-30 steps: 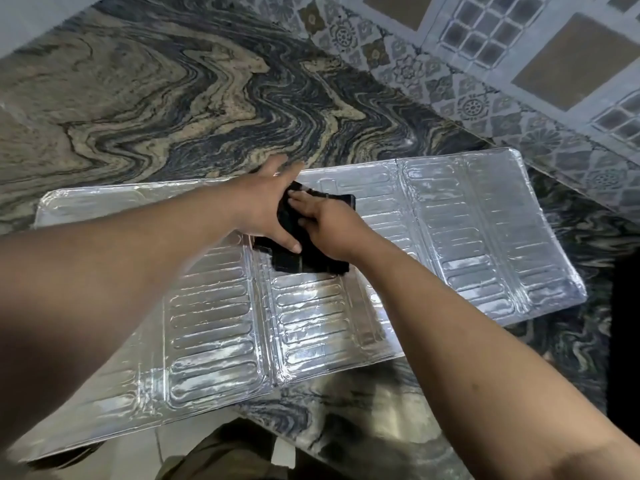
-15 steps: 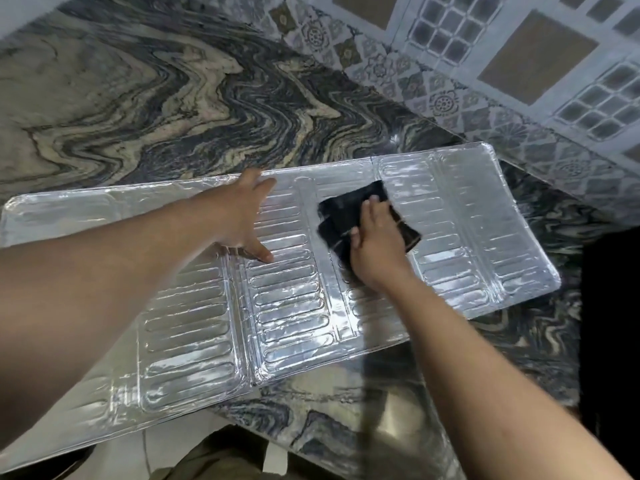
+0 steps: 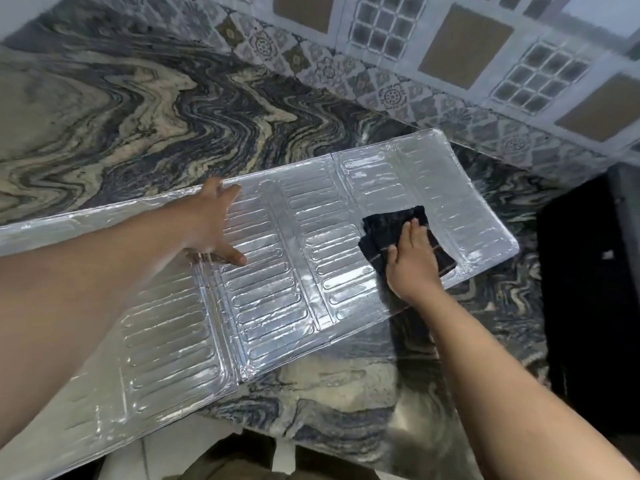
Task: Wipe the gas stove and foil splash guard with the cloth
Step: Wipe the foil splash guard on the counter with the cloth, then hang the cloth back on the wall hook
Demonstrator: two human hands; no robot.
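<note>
The foil splash guard (image 3: 277, 299) lies unfolded and flat on the marbled counter, its near left part hanging over the counter's front edge. My left hand (image 3: 211, 223) presses flat on its middle panel, fingers spread. A dark folded cloth (image 3: 388, 226) lies on the guard's right panel. My right hand (image 3: 412, 261) presses on the cloth with straight fingers. A black surface at the right edge may be the gas stove (image 3: 588, 306); I cannot tell for sure.
The marbled stone counter (image 3: 173, 116) stretches behind and to the left of the guard. A patterned tiled wall (image 3: 450, 64) rises at the back right. Below the counter's front edge I see floor tiles and a bit of my clothing (image 3: 235, 459).
My right hand has slid the cloth rightward across the guard, from the middle to the right panel. My left hand has come off the cloth and stays flat on the middle panel.
</note>
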